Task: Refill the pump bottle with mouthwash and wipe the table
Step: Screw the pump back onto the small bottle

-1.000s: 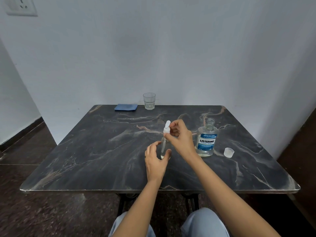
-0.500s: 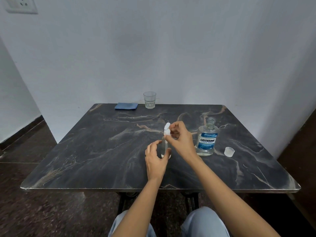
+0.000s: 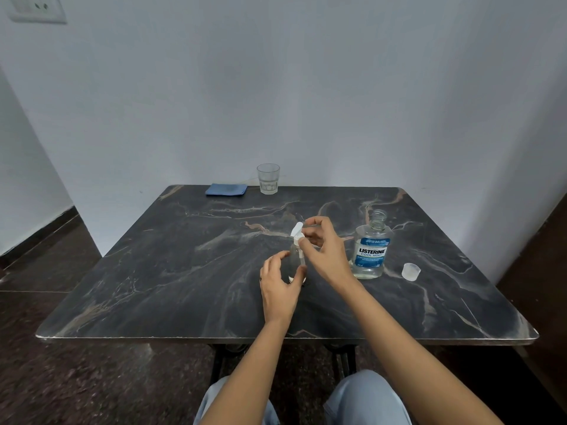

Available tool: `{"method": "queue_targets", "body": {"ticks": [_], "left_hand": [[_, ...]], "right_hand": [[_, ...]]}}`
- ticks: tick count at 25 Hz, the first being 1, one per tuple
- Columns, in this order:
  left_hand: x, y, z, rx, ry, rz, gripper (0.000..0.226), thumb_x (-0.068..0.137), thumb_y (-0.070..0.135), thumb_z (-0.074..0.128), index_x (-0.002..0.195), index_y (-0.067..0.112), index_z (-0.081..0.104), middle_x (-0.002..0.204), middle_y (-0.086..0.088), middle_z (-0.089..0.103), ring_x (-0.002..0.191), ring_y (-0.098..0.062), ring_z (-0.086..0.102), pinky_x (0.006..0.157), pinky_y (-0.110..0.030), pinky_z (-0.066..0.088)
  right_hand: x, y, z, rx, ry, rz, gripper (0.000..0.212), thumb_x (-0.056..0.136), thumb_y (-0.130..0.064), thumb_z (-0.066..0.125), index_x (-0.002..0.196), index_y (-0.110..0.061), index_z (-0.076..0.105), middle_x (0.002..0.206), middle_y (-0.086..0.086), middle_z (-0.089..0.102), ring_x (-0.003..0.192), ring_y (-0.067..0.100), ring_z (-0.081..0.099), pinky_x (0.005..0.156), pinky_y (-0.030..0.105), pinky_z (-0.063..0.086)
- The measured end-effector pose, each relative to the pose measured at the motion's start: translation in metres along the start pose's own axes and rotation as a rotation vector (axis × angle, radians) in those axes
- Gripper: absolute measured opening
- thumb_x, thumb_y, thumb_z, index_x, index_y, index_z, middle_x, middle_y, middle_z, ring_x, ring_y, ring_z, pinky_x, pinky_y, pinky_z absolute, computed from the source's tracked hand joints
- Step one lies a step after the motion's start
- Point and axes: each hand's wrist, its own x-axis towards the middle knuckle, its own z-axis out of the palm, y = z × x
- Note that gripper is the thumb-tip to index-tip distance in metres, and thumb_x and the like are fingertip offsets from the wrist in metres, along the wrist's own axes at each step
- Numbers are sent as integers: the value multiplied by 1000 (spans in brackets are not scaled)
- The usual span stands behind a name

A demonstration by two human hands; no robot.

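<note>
A small clear pump bottle (image 3: 295, 260) stands upright near the middle of the dark marble table (image 3: 190, 271). My left hand (image 3: 280, 286) curls round its lower body. My right hand (image 3: 325, 250) pinches the white pump head (image 3: 297, 233) on the bottle's neck. To the right stands the open Listerine mouthwash bottle (image 3: 372, 246), uncapped, with its clear cap (image 3: 411, 271) lying on the table further right. A folded blue cloth (image 3: 226, 189) lies at the table's far edge.
An empty drinking glass (image 3: 268, 178) stands at the far edge beside the cloth. The table sits against a white wall. My knees in light trousers show below the near edge.
The hands stay on the pump bottle and its head. My right fingers have shifted slightly round the pump head. The camera view has tilted a little.
</note>
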Motion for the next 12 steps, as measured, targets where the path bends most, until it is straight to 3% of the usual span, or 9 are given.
{"method": "queue_targets", "body": {"ticks": [8, 12], "left_hand": [[0, -2, 1, 0, -6, -6, 39, 83, 36, 71, 119, 28, 57, 116, 15, 59, 113, -5, 47, 100, -41, 44], [0, -2, 0, 7, -18, -16, 38, 83, 38, 70, 118, 30, 57, 115, 17, 60, 113, -4, 46, 98, -41, 44]], "right_hand": [[0, 8, -1, 43, 1, 21, 37, 83, -16, 69, 114, -21, 50, 102, -4, 69, 99, 9, 65, 90, 28, 52], [3, 6, -3, -26, -27, 34, 44, 82, -20, 72, 118, -20, 49, 104, -3, 61, 100, 8, 59, 90, 24, 49]]}}
